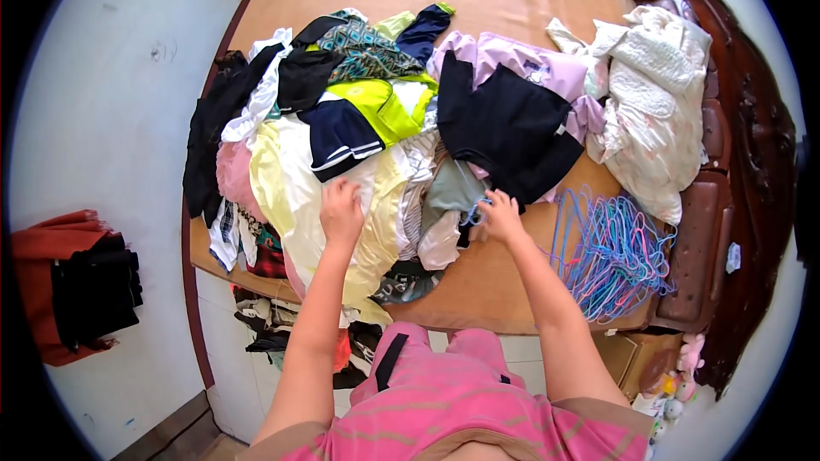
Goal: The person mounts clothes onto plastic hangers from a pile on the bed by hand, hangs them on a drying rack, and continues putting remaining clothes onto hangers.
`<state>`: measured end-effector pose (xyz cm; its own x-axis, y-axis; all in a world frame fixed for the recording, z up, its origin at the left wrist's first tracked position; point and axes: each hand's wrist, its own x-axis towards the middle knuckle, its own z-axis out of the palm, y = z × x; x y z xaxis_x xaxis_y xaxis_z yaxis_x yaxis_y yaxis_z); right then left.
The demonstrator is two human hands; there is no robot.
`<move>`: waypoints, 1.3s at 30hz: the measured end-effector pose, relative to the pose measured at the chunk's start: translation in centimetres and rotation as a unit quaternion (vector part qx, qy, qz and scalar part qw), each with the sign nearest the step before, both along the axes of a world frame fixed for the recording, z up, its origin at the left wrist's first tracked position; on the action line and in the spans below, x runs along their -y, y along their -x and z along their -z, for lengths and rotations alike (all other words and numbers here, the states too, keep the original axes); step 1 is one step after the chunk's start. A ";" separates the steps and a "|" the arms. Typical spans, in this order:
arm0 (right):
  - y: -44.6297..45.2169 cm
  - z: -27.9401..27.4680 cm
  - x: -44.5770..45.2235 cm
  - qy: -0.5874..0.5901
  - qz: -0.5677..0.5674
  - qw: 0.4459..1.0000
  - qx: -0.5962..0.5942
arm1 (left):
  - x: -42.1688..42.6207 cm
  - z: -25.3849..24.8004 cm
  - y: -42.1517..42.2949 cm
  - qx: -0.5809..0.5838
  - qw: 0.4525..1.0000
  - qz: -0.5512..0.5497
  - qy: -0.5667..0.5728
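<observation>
Your right hand (500, 215) pinches a blue clothes hanger (472, 212) just right of the frame's centre, near a black T-shirt (508, 128); your left hand (342, 212), left of centre, is over a white garment (301, 183), its grip unclear.

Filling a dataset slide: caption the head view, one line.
Left hand over heaped clothes, right hand holding a blue hanger, tangled hangers at right.

pale wall (102, 119), dark wooden headboard (756, 154)
</observation>
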<state>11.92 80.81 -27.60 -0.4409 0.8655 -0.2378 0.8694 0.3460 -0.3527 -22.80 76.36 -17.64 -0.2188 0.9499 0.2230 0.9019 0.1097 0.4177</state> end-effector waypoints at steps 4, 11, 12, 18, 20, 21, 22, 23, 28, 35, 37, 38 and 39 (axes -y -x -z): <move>1.0 0.6 3.8 0.010 -0.002 0.995 -0.101 | -4.2 0.8 1.3 -0.049 0.998 -0.002 -0.039; 2.1 -0.6 10.3 0.069 0.010 0.983 -0.168 | -13.4 3.1 2.3 -0.139 0.987 0.066 -0.046; 2.2 -1.0 11.0 0.082 0.008 0.982 -0.169 | -15.1 4.1 3.2 -0.128 0.989 0.051 -0.055; 2.4 -2.5 12.6 0.142 0.028 0.975 -0.169 | -22.3 8.5 10.6 -0.129 0.965 -0.201 0.110; 2.6 -2.1 12.3 0.142 0.038 0.972 -0.181 | -23.0 9.6 13.6 -0.043 0.946 -0.171 0.274; 2.8 -2.3 12.2 0.143 0.047 0.969 -0.196 | -22.9 9.2 13.7 -0.009 0.940 -0.196 0.280; 3.1 -2.5 12.0 0.147 0.047 0.969 -0.195 | -22.2 9.4 14.0 -0.009 0.938 -0.197 0.284; 3.4 -2.6 11.6 0.160 0.063 0.964 -0.204 | -21.3 9.3 14.2 0.016 0.961 -0.174 0.212; 5.7 -3.4 9.3 0.173 0.076 0.956 -0.226 | -14.7 6.7 10.9 0.196 0.976 -0.095 0.003; 9.9 -2.2 6.6 0.353 0.219 0.828 -0.376 | -0.1 0.4 -0.4 0.420 0.900 0.103 0.044; 11.4 -2.1 5.9 0.423 0.344 0.675 -0.498 | 4.3 -2.1 -4.9 0.534 0.818 0.171 0.133; 11.9 -2.3 5.9 0.427 0.399 0.608 -0.537 | 5.8 -4.0 -6.8 0.583 0.763 0.213 0.178; 11.6 -2.7 5.9 0.424 0.402 0.607 -0.538 | 7.4 -4.7 -8.5 0.637 0.705 0.211 0.231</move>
